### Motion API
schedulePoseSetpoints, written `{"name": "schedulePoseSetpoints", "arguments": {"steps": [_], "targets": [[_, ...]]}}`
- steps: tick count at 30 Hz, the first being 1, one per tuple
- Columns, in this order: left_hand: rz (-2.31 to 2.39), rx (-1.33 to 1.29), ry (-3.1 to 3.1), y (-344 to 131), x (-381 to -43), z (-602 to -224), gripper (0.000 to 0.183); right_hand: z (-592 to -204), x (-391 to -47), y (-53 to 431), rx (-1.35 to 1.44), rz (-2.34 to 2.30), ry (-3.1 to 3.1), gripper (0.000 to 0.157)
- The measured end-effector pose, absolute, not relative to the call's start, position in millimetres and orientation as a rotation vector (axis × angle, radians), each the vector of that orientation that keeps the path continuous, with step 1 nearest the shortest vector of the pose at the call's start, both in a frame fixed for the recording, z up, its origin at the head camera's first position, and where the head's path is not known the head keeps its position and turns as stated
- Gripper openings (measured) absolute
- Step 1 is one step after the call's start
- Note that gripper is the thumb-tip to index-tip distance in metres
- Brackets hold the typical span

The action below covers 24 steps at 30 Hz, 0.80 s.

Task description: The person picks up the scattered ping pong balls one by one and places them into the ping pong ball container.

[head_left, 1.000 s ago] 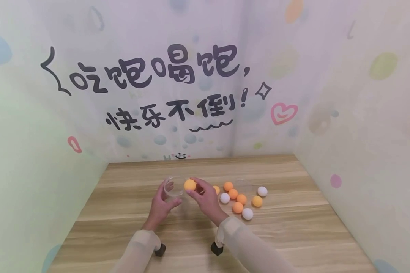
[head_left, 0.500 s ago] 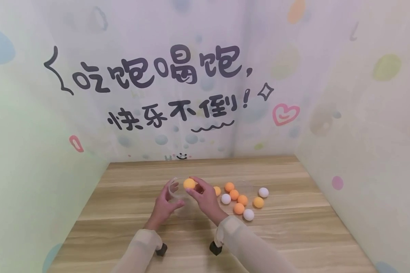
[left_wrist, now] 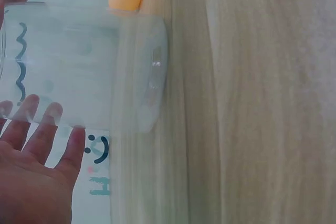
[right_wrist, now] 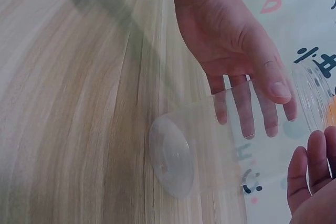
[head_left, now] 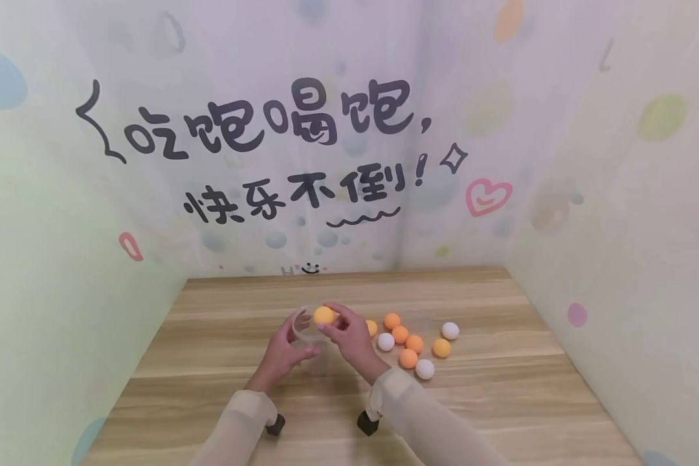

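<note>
In the head view my left hand (head_left: 285,353) grips a clear jar (head_left: 298,331) by its side. In the right wrist view its thumb lies on the near side and the fingers show through the clear wall. The jar (left_wrist: 79,61) looks empty in the left wrist view, its base toward the table. My right hand (head_left: 352,336) pinches an orange ping-pong ball (head_left: 323,316) between thumb and fingers. The ball overlaps the jar's mouth in the head view. At the right edge of the right wrist view, part of the ball (right_wrist: 332,113) shows beside the threaded rim.
Several loose orange ping-pong balls (head_left: 408,358) and white ping-pong balls (head_left: 424,369) lie on the wooden table (head_left: 501,401) right of my right hand. A faint transparent thing (head_left: 417,318) lies behind them. Printed walls (head_left: 349,246) enclose the table behind and at both sides.
My left hand has shifted slightly right with the jar, so its mouth now overlaps the ball. My right hand keeps its pinch on the ball, almost still.
</note>
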State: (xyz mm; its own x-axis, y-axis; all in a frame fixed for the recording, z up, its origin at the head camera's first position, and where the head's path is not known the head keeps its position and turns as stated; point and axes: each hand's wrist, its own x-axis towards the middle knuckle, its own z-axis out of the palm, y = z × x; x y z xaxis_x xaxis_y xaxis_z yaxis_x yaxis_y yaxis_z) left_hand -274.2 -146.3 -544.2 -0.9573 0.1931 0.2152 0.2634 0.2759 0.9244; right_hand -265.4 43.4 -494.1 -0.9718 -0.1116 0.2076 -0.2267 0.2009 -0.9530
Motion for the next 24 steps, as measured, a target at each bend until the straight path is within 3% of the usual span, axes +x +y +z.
{"name": "schedulePoseSetpoints", "arguments": {"steps": [17, 24], "targets": [[-1.845, -0.487, -2.434, -144, -272, -543, 0.093, -498, -265, 43, 0.238, 1.995, -2.352, 0.043], [-1.859, -0.541, -2.486, -140, -255, -506, 0.091, -468, -244, 45, 0.301, 2.027, -2.312, 0.041]]}}
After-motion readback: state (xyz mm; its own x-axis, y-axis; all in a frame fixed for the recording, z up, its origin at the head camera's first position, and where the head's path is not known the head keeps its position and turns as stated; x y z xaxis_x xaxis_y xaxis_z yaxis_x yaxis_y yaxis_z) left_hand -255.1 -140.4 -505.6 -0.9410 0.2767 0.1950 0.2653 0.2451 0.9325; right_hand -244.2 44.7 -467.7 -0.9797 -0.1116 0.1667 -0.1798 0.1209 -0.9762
